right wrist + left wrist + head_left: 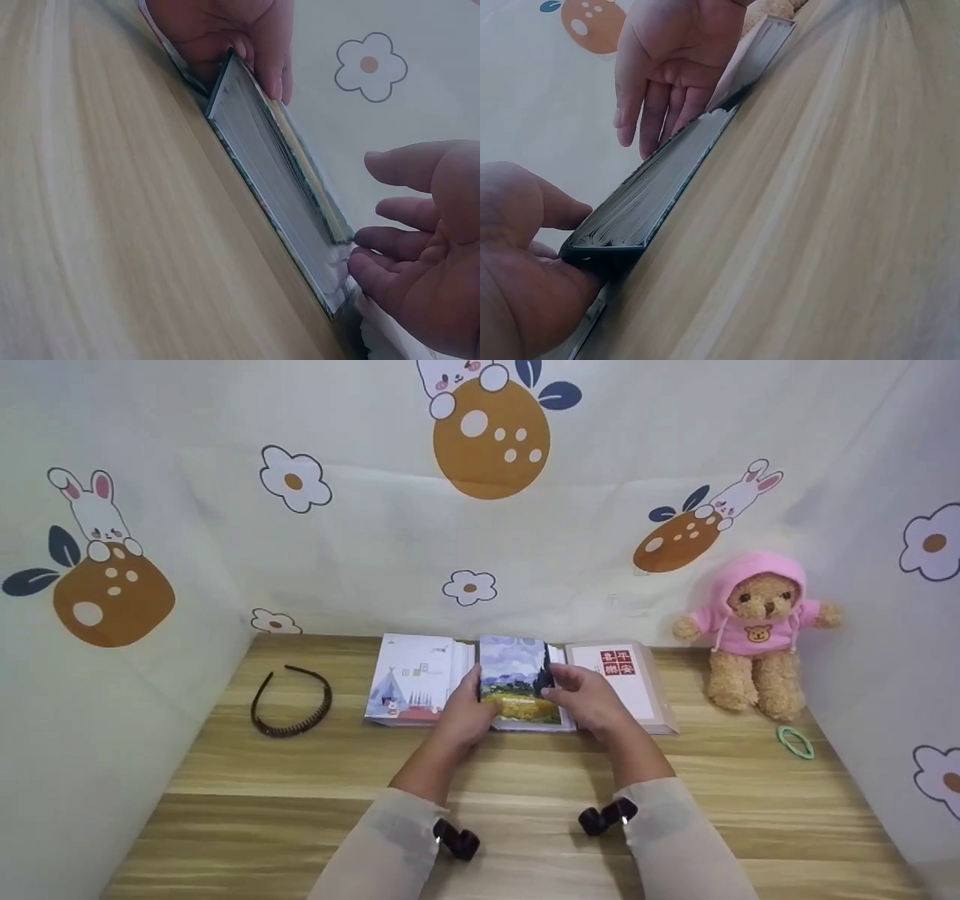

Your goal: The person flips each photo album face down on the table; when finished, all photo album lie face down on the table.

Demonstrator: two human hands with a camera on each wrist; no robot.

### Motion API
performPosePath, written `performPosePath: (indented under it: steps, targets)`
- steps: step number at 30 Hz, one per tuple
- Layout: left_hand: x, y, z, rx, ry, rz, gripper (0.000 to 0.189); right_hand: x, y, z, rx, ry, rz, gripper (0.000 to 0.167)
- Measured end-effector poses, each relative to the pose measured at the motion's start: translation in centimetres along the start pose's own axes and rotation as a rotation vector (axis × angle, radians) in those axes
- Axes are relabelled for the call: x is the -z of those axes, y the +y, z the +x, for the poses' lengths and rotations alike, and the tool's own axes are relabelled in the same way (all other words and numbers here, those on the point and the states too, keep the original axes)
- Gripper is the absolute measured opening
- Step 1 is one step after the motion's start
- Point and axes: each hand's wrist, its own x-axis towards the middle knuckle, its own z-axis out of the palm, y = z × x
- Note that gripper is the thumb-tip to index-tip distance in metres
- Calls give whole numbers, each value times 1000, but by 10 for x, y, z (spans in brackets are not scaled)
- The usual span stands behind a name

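Note:
A photo album (516,667) with a painted landscape cover lies in the middle of the wooden table, between two other albums. My left hand (469,714) grips its dark spine side, thumb on the cover; the left wrist view shows this hand (525,262) around the spine. On the opposite side my right hand (592,699) has its fingers loosely spread, fingertips right at the page edge. In the right wrist view, the album's pages (277,180) face the camera and the cover stands slightly raised near the right fingertips (364,238).
A white album with a tent drawing (409,675) lies to the left, and one with red characters (637,690) to the right. A dark headband (292,729) is at far left. A teddy bear (757,630) in pink sits at right behind a green hair tie (795,742). Printed cloth (360,547) encloses the table.

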Motion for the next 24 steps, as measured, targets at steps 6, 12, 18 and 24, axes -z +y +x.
performPosePath:
  steps: [6,12,18,24]
  targets:
    - [-1,0,-1,-12,-5,-56,91,-4,-1,-4,-7,-7,-80,66]
    - [-2,6,-2,-35,-16,-224,85,-10,-8,-9,24,-19,-86,64]
    - [0,20,-4,-16,-13,-342,80,-11,-14,-12,56,-49,-20,63]
    - [4,34,-9,3,-12,-362,69,-14,-21,-13,76,-90,46,63]
